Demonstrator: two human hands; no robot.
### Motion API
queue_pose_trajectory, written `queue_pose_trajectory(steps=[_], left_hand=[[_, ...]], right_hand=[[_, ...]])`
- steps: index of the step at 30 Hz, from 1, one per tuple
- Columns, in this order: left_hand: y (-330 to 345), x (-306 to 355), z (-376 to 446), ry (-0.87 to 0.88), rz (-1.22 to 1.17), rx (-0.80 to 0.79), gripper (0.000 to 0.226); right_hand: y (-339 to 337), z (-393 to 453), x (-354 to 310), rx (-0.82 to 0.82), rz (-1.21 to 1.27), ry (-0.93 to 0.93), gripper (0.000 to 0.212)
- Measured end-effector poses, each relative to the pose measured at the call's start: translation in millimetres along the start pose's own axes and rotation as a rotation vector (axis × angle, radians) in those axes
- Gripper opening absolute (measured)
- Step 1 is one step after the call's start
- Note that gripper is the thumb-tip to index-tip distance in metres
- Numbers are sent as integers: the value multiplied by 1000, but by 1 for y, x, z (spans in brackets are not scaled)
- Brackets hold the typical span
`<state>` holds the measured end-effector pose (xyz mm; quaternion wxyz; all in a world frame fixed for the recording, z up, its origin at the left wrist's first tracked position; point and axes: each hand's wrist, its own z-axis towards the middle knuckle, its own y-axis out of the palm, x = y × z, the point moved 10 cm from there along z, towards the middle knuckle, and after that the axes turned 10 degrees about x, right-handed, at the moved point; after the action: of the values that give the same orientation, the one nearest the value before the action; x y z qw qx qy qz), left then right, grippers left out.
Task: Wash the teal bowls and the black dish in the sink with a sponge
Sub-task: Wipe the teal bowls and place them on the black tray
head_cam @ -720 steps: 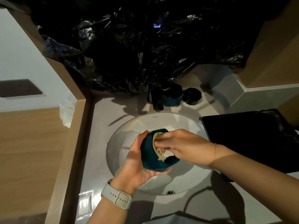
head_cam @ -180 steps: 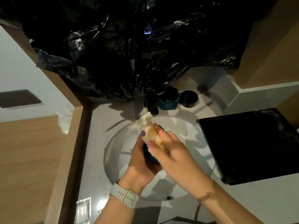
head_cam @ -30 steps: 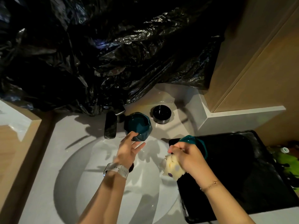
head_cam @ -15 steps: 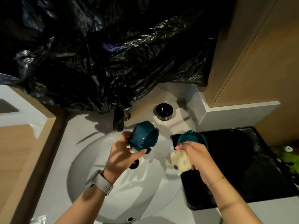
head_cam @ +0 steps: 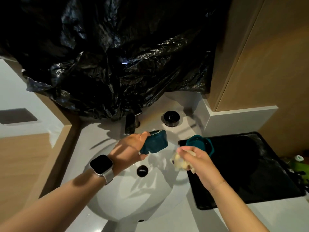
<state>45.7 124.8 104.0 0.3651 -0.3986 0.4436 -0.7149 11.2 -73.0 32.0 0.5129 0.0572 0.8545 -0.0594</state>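
My left hand [head_cam: 129,149] grips a teal bowl [head_cam: 154,142] by its rim and holds it tilted over the white sink [head_cam: 117,198], just in front of the dark tap [head_cam: 130,123]. A pale yellow sponge [head_cam: 179,162] is bunched in my right hand [head_cam: 197,160] at the sink's right edge. Just beyond that hand a second teal bowl [head_cam: 199,143] stands on the near left corner of a black tray [head_cam: 250,164]. A small black dish [head_cam: 171,118] sits on the counter behind the sink, right of the tap.
Crumpled black plastic sheeting [head_cam: 117,64] hangs over the wall behind the tap. Wooden panels rise at the right [head_cam: 267,64] and a wooden ledge runs along the left [head_cam: 25,164]. The drain [head_cam: 142,170] is open in the basin. Something green [head_cam: 299,166] lies past the tray.
My left hand has turned the teal bowl further onto its side over the sink, the watch face now up. My right hand with the sponge stays beside the bowl on the tray.
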Motion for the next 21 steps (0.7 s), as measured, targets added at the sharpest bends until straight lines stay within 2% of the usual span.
queue_pose_trajectory(steps=[3, 5, 7, 10, 11, 13, 14, 16, 21], left_hand=[[0, -6, -1, -65, -1, -32, 58], [1, -15, -5, -146, -119, -26, 61], [7, -32, -12, -284, -339, -17, 59], [22, -48, -27, -454, -592, 19, 33], [28, -51, -34, -539, -752, 58, 33], [49, -58, -53, -810, -1115, 120, 48], [62, -55, -61, -889, -1264, 107, 50], [77, -42, -68, -916, -1422, 58, 44], [94, -30, -77, -963, -1495, 23, 48]], right_hand=[[11, -1, 10, -68, 28, 32, 40], [13, 0, 14, -72, 52, 36, 42], [11, 2, 15, -32, 104, 26, 40], [0, -2, 9, 56, 181, -16, 34], [-3, -3, 4, 85, 180, -47, 33], [-8, -8, -10, 134, 141, -135, 30], [-9, -11, -19, 150, 104, -191, 28], [-6, -15, -37, 156, -6, -322, 26], [28, -25, -69, 211, -555, -727, 28]])
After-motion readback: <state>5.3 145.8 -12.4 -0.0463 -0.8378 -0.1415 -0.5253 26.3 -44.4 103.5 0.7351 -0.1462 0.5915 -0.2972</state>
